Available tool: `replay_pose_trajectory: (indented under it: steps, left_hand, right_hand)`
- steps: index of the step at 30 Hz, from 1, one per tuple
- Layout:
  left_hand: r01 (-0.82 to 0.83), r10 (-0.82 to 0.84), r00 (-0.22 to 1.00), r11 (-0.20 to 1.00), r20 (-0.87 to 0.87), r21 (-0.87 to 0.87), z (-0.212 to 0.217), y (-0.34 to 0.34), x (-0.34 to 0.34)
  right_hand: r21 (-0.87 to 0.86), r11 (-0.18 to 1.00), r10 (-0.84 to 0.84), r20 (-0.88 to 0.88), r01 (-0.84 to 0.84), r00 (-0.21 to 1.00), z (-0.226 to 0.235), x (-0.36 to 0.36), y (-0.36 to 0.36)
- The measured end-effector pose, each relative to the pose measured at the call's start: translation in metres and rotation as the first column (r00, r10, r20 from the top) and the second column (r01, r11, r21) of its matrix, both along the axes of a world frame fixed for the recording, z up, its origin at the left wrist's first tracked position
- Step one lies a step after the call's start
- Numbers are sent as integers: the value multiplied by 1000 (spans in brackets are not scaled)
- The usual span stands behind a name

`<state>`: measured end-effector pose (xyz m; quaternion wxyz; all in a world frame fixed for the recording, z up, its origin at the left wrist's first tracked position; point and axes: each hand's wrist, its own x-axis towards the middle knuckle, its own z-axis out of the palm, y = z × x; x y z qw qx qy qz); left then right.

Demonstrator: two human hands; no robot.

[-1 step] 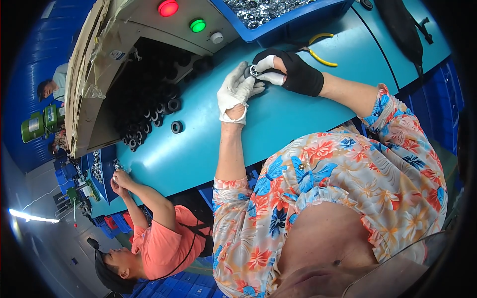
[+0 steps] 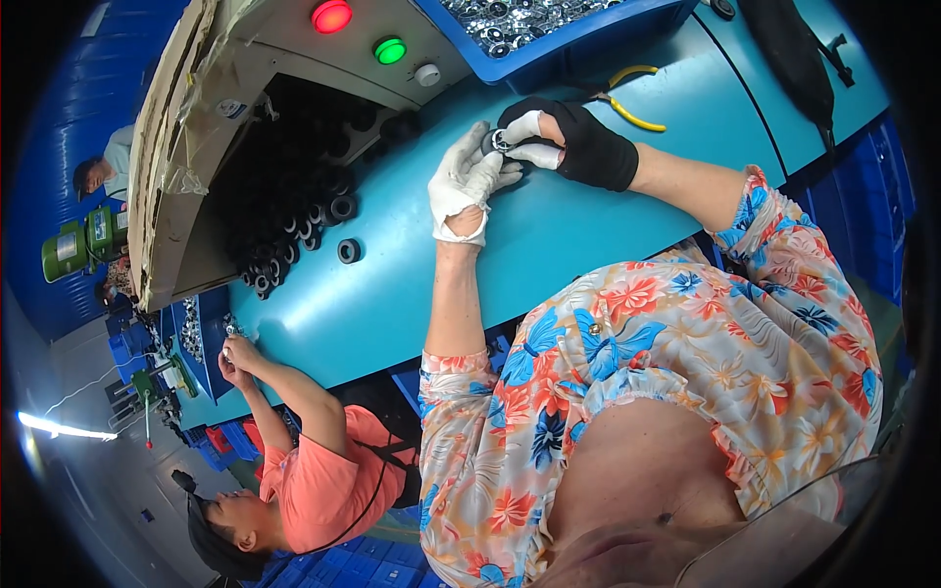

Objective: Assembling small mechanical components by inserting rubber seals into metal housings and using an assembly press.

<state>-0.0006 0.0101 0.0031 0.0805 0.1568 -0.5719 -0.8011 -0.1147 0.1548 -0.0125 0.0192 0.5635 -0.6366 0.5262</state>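
Observation:
Over the teal table (image 2: 549, 230), both my hands come together around a small black wheel with a shiny metal core (image 2: 498, 140). My left hand (image 2: 463, 186), in a white glove, grips its left side with fingers closed. From the right, my right hand (image 2: 588, 147) pinches the metal part; it wears a black glove with white coverings on thumb and forefinger. Fingers hide much of the wheel. Yellow-handled pliers (image 2: 637, 116) lie just beyond my right hand. A single black ring (image 2: 349, 251) rests on the table, left of my left hand.
Black rings (image 2: 294, 220) spill from the opening of a pale machine housing (image 2: 323, 44) with red and green buttons. Behind my hands stands a blue bin (image 2: 534, 67) of shiny metal parts. A black pouch-like object (image 2: 789, 59) lies far right. A co-worker (image 2: 333, 461) sits at left.

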Motion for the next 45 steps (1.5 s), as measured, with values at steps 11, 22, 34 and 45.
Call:
replay_pose_trajectory:
  steps: [11, 22, 34, 45]
  left_hand:
    - [7, -2, 994, 999, -111, 38, -1, 8, 0]
    - [-43, 37, 994, 997, -100, -61, 2, 10, -1]
    - [-30, 20, 999, 976, -50, -215, 1, 7, 2]
    - [94, -96, 995, 988, -14, -122, 5, 4, 4]
  right_hand:
    - [-20, 999, 33, -5, -33, 999, 0, 5, 1]
    - [116, 987, 52, 412, -109, 910, 3, 7, 0]
    - [262, 873, 141, 672, -412, 727, 27, -6, 10]
    - [222, 946, 84, 531, -234, 843, 18, 0, 7]
